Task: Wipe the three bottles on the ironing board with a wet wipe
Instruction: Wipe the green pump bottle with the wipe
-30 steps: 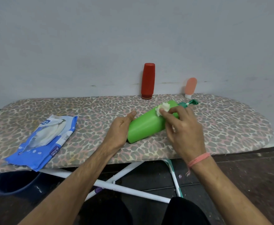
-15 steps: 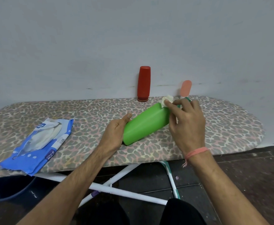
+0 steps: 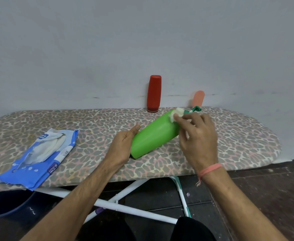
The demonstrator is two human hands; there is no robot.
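Observation:
A green pump bottle (image 3: pixel 153 134) is tilted over the leopard-print ironing board (image 3: pixel 94 122), its teal pump pointing to the far right. My left hand (image 3: pixel 122 148) grips its base, thumb on top. My right hand (image 3: pixel 197 136) pinches a crumpled white wet wipe (image 3: pixel 176 113) against the bottle's shoulder near the pump. A red bottle (image 3: pixel 154 93) stands upside down on its cap at the board's far edge by the wall. A small salmon-pink bottle (image 3: pixel 198 99) stands to its right, its lower part hidden behind the pump.
A blue wet-wipe pack (image 3: pixel 40 153) lies open on the board's near left, overhanging the front edge. A grey wall rises right behind the board. White board legs (image 3: pixel 125 207) cross below, and a dark blue tub (image 3: pixel 7 202) sits on the floor at left.
My right hand with the wipe has slid up the green bottle from its upper body to the shoulder by the pump. My left hand has kept its hold on the base.

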